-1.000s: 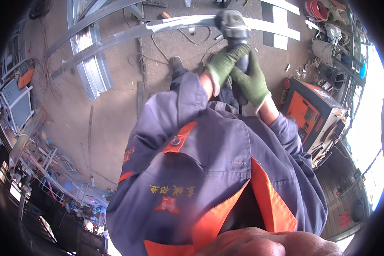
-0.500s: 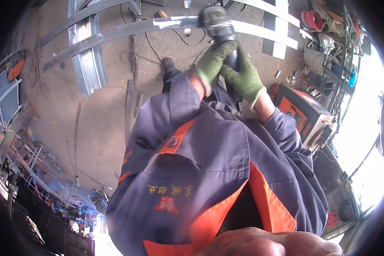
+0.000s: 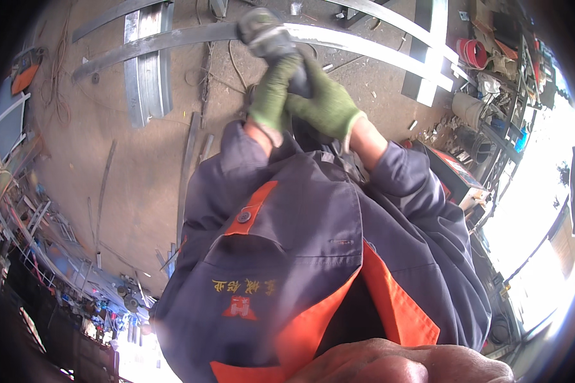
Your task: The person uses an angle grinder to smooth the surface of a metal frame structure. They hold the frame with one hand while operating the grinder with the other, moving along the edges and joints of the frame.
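Both of my hands wear green knit gloves. They are closed round the dark body of an angle grinder [image 3: 264,33], whose head lies against a long grey metal bar [image 3: 191,36]. My left hand [image 3: 273,94] wraps it on the left side, just below the head. On the right, my right hand [image 3: 327,105] grips farther back on the body. Motion blurs the grinder head, and its disc cannot be made out. Right of the tool the bar [image 3: 364,52] looks bright and shiny; on the left it is duller.
A wide metal channel [image 3: 148,89] crosses under the bar at left, and a bright flat piece [image 3: 431,83] at right. Cables [image 3: 235,67] and loose strips [image 3: 189,159] lie on the floor. An orange-and-black machine [image 3: 450,167] and a cluttered rack [image 3: 501,131] stand at right.
The grinder and both my hands have moved left along the bar. My view has shifted slightly. Both hands keep their grip.
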Demonstrator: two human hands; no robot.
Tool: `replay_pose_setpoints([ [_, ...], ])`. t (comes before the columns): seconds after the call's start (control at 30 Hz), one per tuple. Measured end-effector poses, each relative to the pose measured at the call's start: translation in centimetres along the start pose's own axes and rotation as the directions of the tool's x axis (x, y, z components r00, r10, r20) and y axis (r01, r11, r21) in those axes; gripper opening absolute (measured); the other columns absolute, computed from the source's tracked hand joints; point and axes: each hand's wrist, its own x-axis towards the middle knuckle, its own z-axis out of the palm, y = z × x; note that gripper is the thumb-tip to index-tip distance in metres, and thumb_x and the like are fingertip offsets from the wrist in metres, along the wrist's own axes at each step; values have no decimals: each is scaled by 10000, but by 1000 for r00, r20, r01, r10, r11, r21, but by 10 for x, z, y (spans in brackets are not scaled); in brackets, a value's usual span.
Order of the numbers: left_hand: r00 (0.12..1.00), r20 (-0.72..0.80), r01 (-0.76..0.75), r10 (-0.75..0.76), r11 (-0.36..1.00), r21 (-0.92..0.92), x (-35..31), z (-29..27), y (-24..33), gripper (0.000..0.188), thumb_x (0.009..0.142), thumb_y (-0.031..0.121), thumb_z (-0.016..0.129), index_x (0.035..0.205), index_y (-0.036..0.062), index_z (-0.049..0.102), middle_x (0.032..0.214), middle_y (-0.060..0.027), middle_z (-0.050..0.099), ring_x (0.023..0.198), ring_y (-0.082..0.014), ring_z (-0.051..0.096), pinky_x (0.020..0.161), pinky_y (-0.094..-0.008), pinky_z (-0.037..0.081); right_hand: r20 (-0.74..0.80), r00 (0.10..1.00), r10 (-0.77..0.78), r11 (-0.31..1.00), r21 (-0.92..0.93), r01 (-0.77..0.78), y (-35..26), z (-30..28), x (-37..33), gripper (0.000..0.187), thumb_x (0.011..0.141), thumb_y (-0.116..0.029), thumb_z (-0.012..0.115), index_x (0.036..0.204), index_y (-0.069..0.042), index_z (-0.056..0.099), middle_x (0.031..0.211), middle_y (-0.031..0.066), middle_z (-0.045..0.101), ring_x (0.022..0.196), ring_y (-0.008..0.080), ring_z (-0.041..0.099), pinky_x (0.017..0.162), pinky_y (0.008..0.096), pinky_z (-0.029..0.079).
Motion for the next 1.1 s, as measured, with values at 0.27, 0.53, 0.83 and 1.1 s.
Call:
replay_pose_setpoints([
  [0.27,952,161,231,-262,955,186,17,9,1,437,959,364,843,1260,75,712,1107,-41,729,992,-159,692,936,-344,548,-208,939,273,938,275,-212,4,19,-19,742,940,-228,823,1562,-57,456,1233,146,712,1076,225,719,928,379,607],
  [0.53,994,98,52,-56,998,44,0,-47,61,490,980,369,824,1330,71,651,1136,-35,690,1026,-174,689,920,-340,581,-22,987,161,987,19,-160,-50,55,20,1010,892,-298,755,1752,-157,245,1308,352,719,1228,485,723,1043,530,572],
  [0.83,917,270,254,-294,951,174,11,-27,35,394,976,293,820,1281,96,667,1100,-14,700,944,-129,686,838,-304,591,-268,917,294,943,241,-231,-29,66,-14,933,905,-411,763,1686,-106,355,1303,303,731,1205,433,746,1013,479,588],
  [1.1,983,135,119,-128,990,71,-8,-71,82,474,967,309,854,1337,75,672,1191,-30,720,1055,-166,708,934,-325,595,-143,973,182,982,-26,-187,-63,94,17,1041,905,-354,761,1760,-149,205,1314,359,711,1221,500,724,1016,519,588],
])
